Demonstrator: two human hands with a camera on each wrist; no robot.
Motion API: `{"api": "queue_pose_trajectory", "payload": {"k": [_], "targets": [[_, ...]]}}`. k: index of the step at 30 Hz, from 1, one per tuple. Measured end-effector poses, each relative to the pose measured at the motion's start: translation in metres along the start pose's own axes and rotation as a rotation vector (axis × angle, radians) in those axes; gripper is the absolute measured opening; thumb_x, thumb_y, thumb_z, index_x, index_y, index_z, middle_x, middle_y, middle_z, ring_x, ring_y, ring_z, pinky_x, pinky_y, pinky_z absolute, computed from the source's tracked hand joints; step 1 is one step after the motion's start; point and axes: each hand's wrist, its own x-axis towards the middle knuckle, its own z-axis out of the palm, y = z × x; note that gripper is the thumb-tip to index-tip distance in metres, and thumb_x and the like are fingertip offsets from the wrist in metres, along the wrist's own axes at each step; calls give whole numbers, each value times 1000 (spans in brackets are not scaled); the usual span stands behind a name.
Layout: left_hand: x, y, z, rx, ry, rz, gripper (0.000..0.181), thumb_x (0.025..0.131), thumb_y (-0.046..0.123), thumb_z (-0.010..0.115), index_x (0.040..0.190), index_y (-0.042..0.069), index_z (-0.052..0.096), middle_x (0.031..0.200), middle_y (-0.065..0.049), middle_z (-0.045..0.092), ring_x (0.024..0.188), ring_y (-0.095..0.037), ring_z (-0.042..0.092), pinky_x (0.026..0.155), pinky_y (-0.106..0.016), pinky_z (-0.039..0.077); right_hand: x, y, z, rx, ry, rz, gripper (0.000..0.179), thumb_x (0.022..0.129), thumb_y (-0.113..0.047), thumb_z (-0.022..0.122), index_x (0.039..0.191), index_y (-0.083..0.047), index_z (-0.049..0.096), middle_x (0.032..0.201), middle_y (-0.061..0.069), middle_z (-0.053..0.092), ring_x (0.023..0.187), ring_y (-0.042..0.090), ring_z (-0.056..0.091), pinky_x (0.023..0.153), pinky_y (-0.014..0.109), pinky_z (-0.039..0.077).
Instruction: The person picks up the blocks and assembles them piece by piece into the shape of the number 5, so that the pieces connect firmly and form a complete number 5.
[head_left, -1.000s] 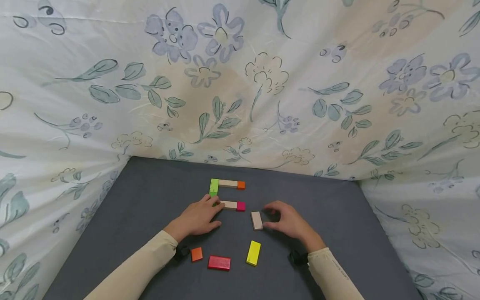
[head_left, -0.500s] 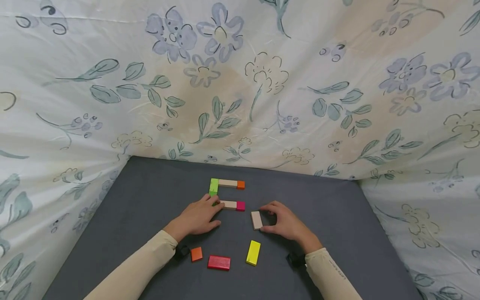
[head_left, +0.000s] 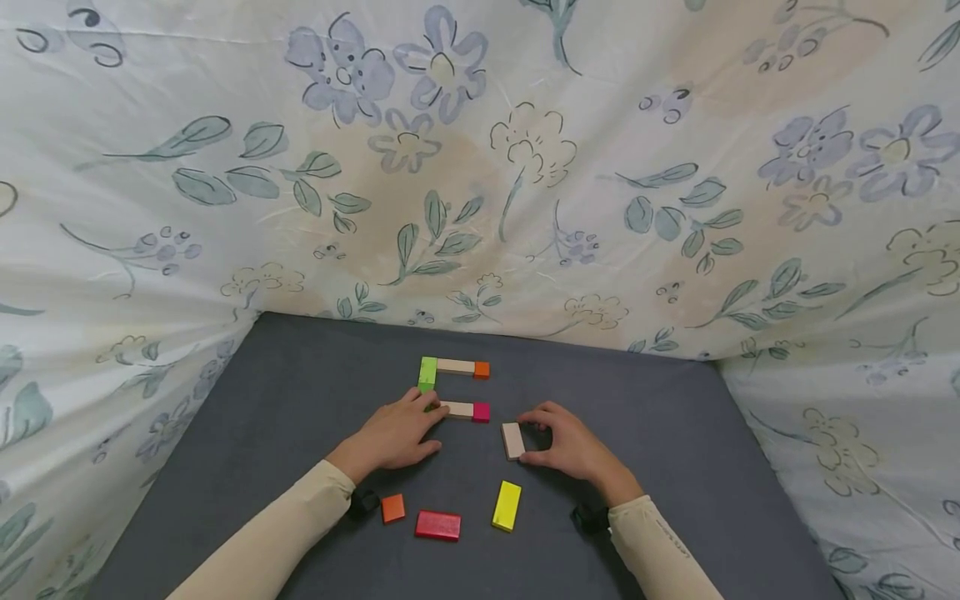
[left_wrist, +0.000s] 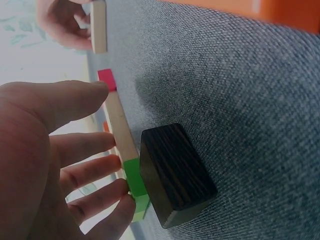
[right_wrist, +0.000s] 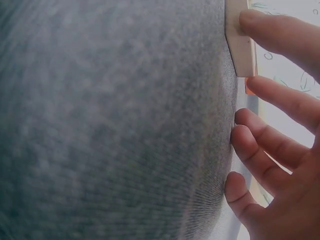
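In the head view my right hand pinches a plain wooden block by its right side, index finger at the far end and thumb at the near end. The right wrist view shows the thumb on the block's face. My left hand rests, fingers spread and loosely bent, over the near left corner of a block outline. Its fingertips touch the green blocks and the wooden strip beside them. A dark wooden block, hidden under this hand from above, stands against the green one.
The outline continues with a lime block, a far wooden strip, an orange cube and a pink cube. Nearer lie an orange block, a red block and a yellow block. Floral cloth surrounds the grey table.
My right hand has moved slightly left, its index finger and thumb closing in on the wooden block. The left hand and the other blocks stay put.
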Motion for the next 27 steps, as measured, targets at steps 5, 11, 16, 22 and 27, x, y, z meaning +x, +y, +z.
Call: {"api": "queue_pose_trajectory", "payload": {"k": [5, 11, 16, 22, 27], "targets": [[-3, -1, 2, 12, 5, 7, 61, 104, 44, 74, 156, 14, 61, 148, -5, 54, 129, -26, 47, 87, -44, 59, -4, -4, 3, -10, 15, 8, 55, 86, -36, 95, 135, -19, 75, 126, -2, 63, 103, 18, 58, 89, 46, 55], [-7, -3, 4, 25, 9, 15, 62, 104, 45, 74, 157, 15, 61, 148, -4, 53, 130, -24, 47, 87, -44, 59, -6, -8, 9, -17, 27, 29, 56, 86, -36, 95, 134, -19, 74, 127, -3, 65, 105, 18, 58, 96, 48, 54], [-7, -3, 3, 11, 16, 11, 61, 104, 44, 75, 156, 14, 61, 147, -4, 54, 129, -25, 47, 86, -45, 60, -4, -9, 8, -2, 21, 32, 54, 86, -34, 95, 133, -18, 74, 116, -7, 66, 102, 15, 59, 96, 47, 55], [-3, -3, 4, 16, 13, -1, 61, 104, 45, 74, 156, 15, 61, 148, -4, 53, 129, -25, 47, 86, -44, 59, -2, -8, 6, -2, 5, 10, 55, 87, -34, 94, 135, -17, 74, 110, -9, 63, 99, 14, 57, 91, 45, 54], [-1, -2, 6, 13, 10, -4, 61, 104, 45, 74, 156, 16, 61, 148, -4, 53, 129, -25, 47, 85, -43, 59, -1, -5, 5, -4, 2, 3, 55, 88, -34, 93, 136, -17, 74, 110, -9, 64, 99, 14, 57, 91, 44, 54]]}}
